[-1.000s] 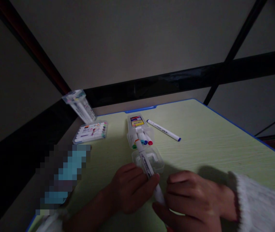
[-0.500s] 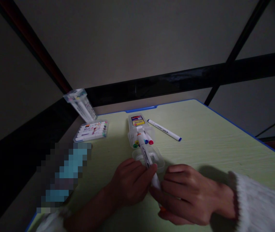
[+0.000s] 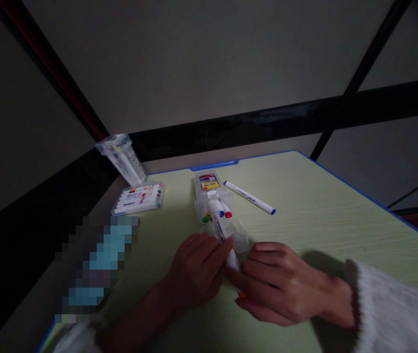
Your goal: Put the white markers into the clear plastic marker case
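Observation:
A white marker (image 3: 219,229) with an orange end is gripped between both hands, its far end over the mouth of a clear plastic marker case (image 3: 198,197). My left hand (image 3: 197,269) pinches the barrel near its middle. Around the near, orange end, the fingers of my right hand (image 3: 282,284) are closed. Several markers with green, yellow, blue and red ends lie inside the case, partly covered by the held marker. The case's clear lid (image 3: 241,234) hangs open toward me, with my hands just in front of it.
To the right of the case lies a white marker with blue ends (image 3: 251,198). At the back left, a flat pack of markers (image 3: 138,197) lies below an upright clear marker box (image 3: 122,159). A blurred-out blue item (image 3: 109,255) is at the left edge of the table (image 3: 322,215).
Both hands have moved slightly up and away from me with the marker, pushing its far end a little deeper into the case opening. The other things have stayed put.

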